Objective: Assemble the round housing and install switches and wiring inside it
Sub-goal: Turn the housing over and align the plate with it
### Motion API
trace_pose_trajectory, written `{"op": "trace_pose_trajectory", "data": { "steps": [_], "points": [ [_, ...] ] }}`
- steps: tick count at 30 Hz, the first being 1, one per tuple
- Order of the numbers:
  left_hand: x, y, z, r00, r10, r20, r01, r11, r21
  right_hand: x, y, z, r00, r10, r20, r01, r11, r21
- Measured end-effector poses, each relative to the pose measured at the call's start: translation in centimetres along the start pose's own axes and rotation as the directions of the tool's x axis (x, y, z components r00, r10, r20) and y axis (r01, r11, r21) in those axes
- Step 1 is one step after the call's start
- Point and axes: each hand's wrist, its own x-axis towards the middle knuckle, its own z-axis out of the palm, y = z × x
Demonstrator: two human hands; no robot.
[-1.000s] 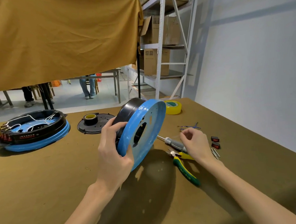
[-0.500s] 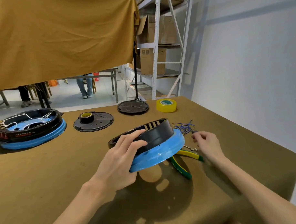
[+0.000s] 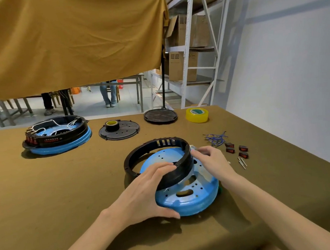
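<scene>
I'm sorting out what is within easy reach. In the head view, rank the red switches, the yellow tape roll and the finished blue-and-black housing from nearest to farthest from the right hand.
1. Red switches: just right of the right hand.
2. Yellow tape roll: behind it, at the table's far edge.
3. Finished housing: far left, across the table.

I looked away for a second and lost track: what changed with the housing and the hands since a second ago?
The blue base, held on edge, was laid flat on the table. The black ring now sits tilted, half lifted off it. The right hand left the tools and touches the ring. The left hand grips both throughout. The finished housing stayed.
</scene>
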Motion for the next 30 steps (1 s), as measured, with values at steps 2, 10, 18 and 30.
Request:
{"op": "trace_pose_trajectory", "data": {
  "steps": [2,10,18,30],
  "points": [
    [-0.2,0.2,0.1,0.996,-0.034,-0.087,0.024,0.993,-0.119,-0.1,-0.6,0.3,0.999,0.039,0.013,-0.04,0.998,0.05],
    [-0.5,0.6,-0.3,0.959,0.151,-0.241,-0.142,0.988,0.057,-0.2,-2.2,2.9,0.992,0.101,0.081,-0.103,0.995,0.016],
    [-1.3,-0.8,-1.2,0.871,0.218,-0.44,-0.244,0.97,-0.004,-1.7,-0.3,3.1,0.989,0.111,0.095,-0.094,0.982,-0.164],
    [-3.5,-8.6,-4.8,0.817,-0.575,-0.042,0.575,0.818,-0.012,-4.1,-0.2,2.2,0.998,0.024,0.051,-0.02,0.996,-0.086]
  ]
}}
